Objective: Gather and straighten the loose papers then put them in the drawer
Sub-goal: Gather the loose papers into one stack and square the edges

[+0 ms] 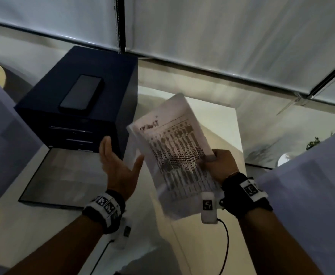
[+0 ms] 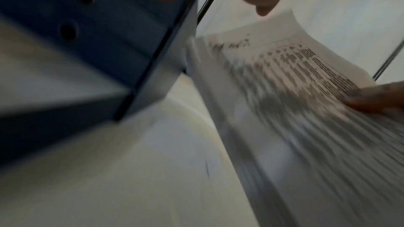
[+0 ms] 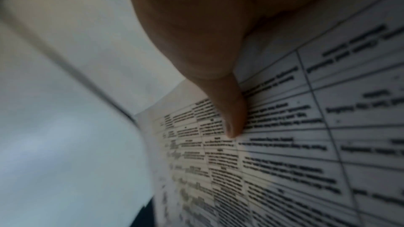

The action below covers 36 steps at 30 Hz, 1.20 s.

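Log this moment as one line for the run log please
right hand: grips paper stack | left hand: open beside stack | bottom drawer: pulled out | phone: on cabinet

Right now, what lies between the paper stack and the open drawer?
In the head view, the open left hand lies between the paper stack and the open drawer.

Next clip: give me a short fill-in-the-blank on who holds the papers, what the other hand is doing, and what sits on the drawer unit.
1. The stack of papers is gripped by the ____ hand.
2. The left hand is ____, palm toward the stack's edge.
3. A dark ____ lies flat on top of the navy drawer unit.
4. The unit's bottom drawer is pulled ____.

Missing words: right; open; phone; out
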Motion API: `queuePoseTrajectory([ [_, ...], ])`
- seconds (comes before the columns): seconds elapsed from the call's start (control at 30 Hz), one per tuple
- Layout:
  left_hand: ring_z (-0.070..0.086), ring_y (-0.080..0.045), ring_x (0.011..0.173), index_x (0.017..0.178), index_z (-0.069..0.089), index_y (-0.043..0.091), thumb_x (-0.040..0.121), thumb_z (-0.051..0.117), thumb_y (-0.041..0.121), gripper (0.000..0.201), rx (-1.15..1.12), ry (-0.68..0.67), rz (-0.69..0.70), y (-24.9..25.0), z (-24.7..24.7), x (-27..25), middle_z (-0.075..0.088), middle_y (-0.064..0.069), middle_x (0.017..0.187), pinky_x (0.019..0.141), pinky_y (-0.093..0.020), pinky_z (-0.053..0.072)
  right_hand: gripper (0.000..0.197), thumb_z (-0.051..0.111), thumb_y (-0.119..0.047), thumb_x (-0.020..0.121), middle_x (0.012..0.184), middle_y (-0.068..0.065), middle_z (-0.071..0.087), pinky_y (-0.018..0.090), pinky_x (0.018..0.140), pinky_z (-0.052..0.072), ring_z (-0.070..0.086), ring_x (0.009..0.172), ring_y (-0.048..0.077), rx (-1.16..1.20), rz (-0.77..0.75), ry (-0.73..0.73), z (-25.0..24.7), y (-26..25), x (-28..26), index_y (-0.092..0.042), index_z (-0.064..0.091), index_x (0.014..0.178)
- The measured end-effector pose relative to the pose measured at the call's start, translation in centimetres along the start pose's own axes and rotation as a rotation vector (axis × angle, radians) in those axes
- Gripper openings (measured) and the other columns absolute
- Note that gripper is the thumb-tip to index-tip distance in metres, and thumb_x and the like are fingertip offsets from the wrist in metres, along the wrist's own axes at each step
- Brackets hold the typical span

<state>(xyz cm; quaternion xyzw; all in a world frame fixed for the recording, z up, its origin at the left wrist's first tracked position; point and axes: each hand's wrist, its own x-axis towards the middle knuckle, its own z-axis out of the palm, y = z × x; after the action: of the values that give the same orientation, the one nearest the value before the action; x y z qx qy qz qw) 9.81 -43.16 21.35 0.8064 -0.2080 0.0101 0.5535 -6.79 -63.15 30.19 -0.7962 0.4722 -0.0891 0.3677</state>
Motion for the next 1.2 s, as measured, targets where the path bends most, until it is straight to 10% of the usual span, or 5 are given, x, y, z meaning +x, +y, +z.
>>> queuePoseTrajectory([
  [0.17,0.039,-0.023,0.14,0.152,0.026,0.027,0.061,0.074,0.074,0.113,-0.587,-0.542,-0.781,-1.8,3.2,-0.2,0.037,0.001,0.155,0.113,-0.051,0.034,0.025,0.086,-0.021,0.069,0.08,0.017,0.074,0.043,0.067,0.057,0.066,0.068,0.025,0.432,0.062,-0.017,2.5,3.6,-0.8,-0.004,0.074,0.082],
  [0.33,0.067,-0.016,0.11,0.124,0.057,0.026,0.089,0.068,0.029,0.036,-0.509,-0.524,-0.375,0.4,3.2,1.5,0.07,0.006,0.118,0.092,-0.037,0.056,0.025,0.084,-0.021,0.073,0.065,0.009,0.063,0.036,0.051,0.055,0.057,0.058,0.021,0.498,0.039,0.009,3.3,4.8,-1.1,-0.003,0.068,0.079],
  [0.63,0.053,0.021,0.091,0.107,0.039,0.038,0.095,0.056,0.013,0.032,-0.35,-0.22,-0.097,1.1,3.1,-0.6,0.049,0.023,0.103,0.072,-0.001,0.044,0.028,0.081,-0.005,0.074,0.075,-0.017,0.073,0.025,0.068,0.06,0.069,0.069,0.0,0.642,0.001,0.12,6.7,5.0,-1.8,-0.028,0.069,0.084],
  [1.1,0.067,-0.006,0.083,0.11,0.047,0.012,0.094,0.06,0.024,0.023,-0.178,-0.393,-0.153,0.0,2.9,-0.6,0.066,0.002,0.096,0.075,-0.04,0.06,0.032,0.08,-0.015,0.076,0.096,-0.009,0.072,0.027,0.076,0.059,0.07,0.088,0.006,0.62,0.035,0.151,7.6,6.1,-1.8,-0.016,0.068,0.106],
  [1.2,0.066,-0.007,0.081,0.108,0.054,0.009,0.092,0.064,0.031,0.028,-0.158,-0.396,-0.114,1.1,2.2,1.1,0.068,0.0,0.095,0.069,-0.023,0.057,0.032,0.079,-0.016,0.079,0.091,-0.016,0.07,0.013,0.065,0.055,0.068,0.076,-0.007,0.581,-0.076,0.124,6.6,5.5,-1.0,-0.018,0.065,0.108],
])
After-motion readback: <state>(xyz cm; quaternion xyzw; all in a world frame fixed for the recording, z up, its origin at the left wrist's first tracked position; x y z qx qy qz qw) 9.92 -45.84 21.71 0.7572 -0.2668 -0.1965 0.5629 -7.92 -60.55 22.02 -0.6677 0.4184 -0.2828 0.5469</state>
